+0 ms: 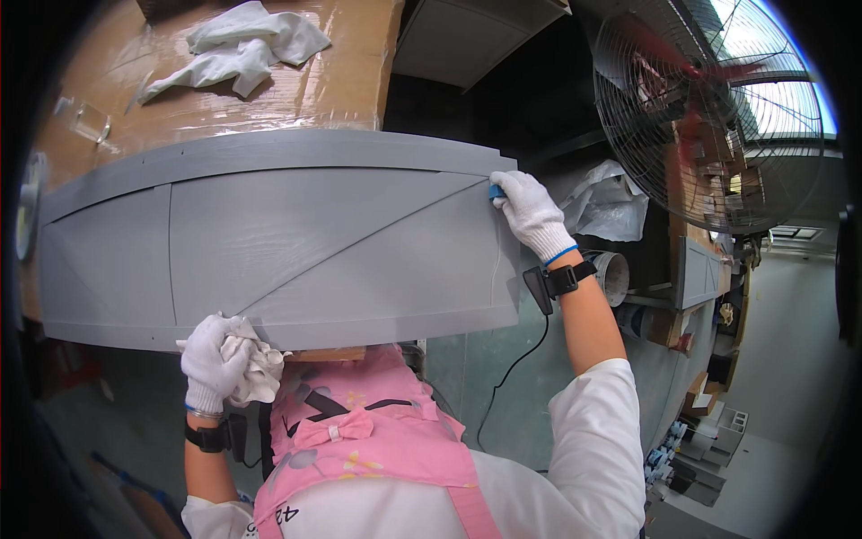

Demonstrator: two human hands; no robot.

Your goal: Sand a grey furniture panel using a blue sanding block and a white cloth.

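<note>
item: grey panel (278, 242), long, painted, with raised strips forming a diagonal and two uprights; lies flat across a cardboard-covered bench (341, 81), its near edge overhanging toward the person.

left hand (213, 359), white knit glove: fingers curled closed around a crumpled white rag (254, 364), pressed against the panel's near lower edge; a black wrist strap sits below the glove cuff.

right hand (532, 213), white knit glove with blue cuff line: fingers bent in a narrow pinch on a small blue object (496, 191) at the panel's upper right corner, touching the surface there (the object is mostly covered by the fingertips, so its kind cannot be told). black wrist device (552, 283) on the forearm, a thin cable hanging from it.

other: second white cloth (242, 45) lying loose on the bench beyond the panel; clear plastic piece (85, 121) at the bench's left. pink apron (377, 440) over white sleeves fills the lower centre. large wire-caged fan (709, 108) at the upper right, with crumpled plastic sheeting (611, 202) below it.

hard to make out: the panel's far left end darkens into the lens rim; the area under the bench is in shadow; shelving at the right edge is small and warped.
</note>
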